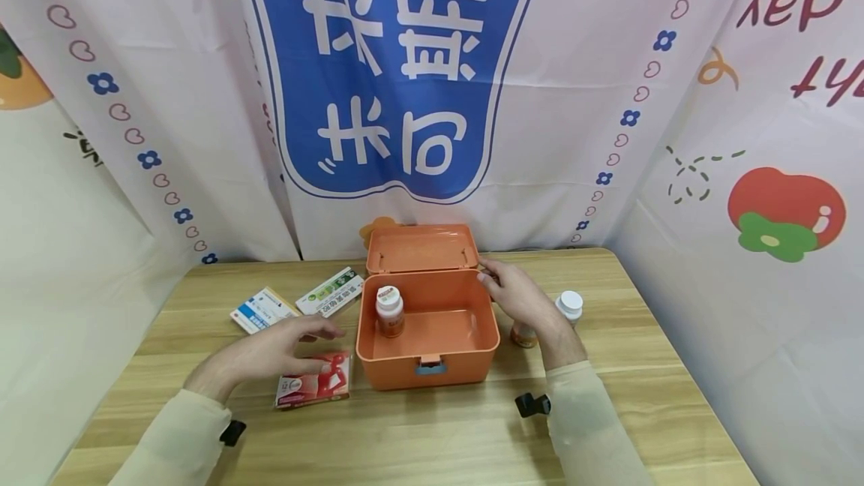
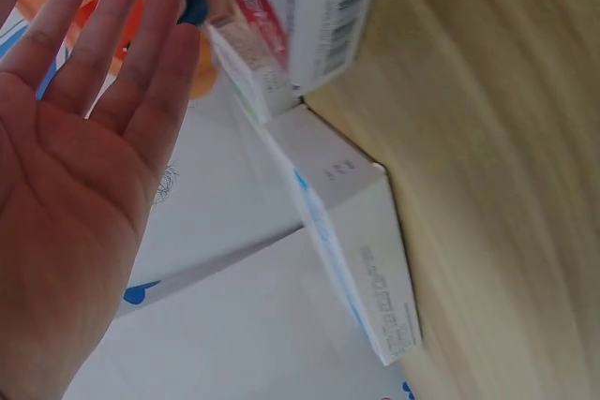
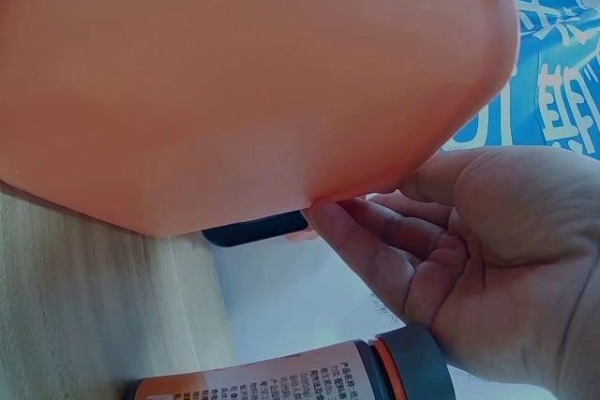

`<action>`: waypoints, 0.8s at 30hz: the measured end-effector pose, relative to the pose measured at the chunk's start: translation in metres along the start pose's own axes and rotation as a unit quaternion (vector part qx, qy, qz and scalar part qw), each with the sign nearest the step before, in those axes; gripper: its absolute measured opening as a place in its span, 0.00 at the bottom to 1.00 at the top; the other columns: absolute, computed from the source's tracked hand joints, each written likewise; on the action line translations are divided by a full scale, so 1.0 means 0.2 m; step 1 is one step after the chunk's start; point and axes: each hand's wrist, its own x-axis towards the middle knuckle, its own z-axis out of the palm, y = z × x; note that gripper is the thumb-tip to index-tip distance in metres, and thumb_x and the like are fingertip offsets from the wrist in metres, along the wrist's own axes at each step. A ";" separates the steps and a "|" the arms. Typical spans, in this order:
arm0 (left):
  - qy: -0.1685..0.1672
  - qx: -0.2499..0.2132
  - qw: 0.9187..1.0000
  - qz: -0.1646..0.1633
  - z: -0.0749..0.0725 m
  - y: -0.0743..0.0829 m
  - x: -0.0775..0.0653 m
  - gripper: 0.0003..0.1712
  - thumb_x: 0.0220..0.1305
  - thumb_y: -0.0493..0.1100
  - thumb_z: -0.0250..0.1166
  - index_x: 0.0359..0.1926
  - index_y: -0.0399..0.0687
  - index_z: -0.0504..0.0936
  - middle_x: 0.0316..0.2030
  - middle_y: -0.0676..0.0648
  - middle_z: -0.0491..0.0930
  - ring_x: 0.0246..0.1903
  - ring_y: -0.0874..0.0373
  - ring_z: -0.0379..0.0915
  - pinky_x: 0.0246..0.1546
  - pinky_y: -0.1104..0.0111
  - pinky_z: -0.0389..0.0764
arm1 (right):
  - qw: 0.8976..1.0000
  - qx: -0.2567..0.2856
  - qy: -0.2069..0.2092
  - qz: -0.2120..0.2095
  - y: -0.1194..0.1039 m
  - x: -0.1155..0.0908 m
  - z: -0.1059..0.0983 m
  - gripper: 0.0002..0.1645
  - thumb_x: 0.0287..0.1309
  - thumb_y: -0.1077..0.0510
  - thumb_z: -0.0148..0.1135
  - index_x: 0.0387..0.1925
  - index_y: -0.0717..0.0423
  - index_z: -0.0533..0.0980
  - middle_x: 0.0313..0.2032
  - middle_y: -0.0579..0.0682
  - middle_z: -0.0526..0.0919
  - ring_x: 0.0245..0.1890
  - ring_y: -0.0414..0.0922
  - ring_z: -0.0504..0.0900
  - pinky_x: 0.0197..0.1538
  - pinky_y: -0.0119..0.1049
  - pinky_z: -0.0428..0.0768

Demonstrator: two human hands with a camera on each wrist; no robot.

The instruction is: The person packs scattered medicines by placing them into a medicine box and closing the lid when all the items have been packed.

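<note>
An orange storage box (image 1: 427,375) stands on the table with its lid (image 1: 421,247) raised at the back. Inside, toward the left, a white-capped pill bottle (image 1: 390,312) stands upright. My right hand (image 1: 520,295) grips the box's back right corner, thumb at the rim and fingers by the lid's hinge side. Over a red medicine box (image 1: 313,390) hovers my left hand (image 1: 283,347), its fingers extended and holding nothing. The left wrist view shows that palm (image 2: 80,156) facing the camera, beside the upright sides of the medicine boxes.
Left of the storage box lie a blue-and-white medicine box (image 1: 259,309) and a green-and-white one (image 1: 331,291). To the right, a white-capped bottle (image 1: 570,304) and an orange-brown bottle (image 1: 523,336) stand partly behind my right hand. Printed curtains (image 1: 553,133) hang around the table.
</note>
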 end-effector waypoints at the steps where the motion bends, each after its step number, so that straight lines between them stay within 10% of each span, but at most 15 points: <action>1: -0.002 0.008 1.000 0.004 0.00 -0.01 0.00 0.33 0.66 0.59 0.74 0.68 0.56 0.79 0.65 0.51 0.82 0.66 0.48 0.78 0.66 0.45 0.81 | 1.000 -0.001 0.001 0.001 0.00 0.00 0.00 0.31 0.82 0.50 0.51 0.79 0.55 0.64 0.66 0.59 0.83 0.63 0.54 0.85 0.69 0.55 0.81; 24: -0.050 0.000 0.999 0.001 0.09 -0.09 -0.07 0.41 0.60 0.58 0.78 0.73 0.71 0.72 0.69 0.61 0.74 0.64 0.55 0.71 0.65 0.62 0.76 | 1.000 0.005 0.001 -0.007 0.01 0.01 0.00 0.31 0.82 0.51 0.50 0.79 0.56 0.64 0.68 0.59 0.81 0.64 0.53 0.84 0.71 0.55 0.80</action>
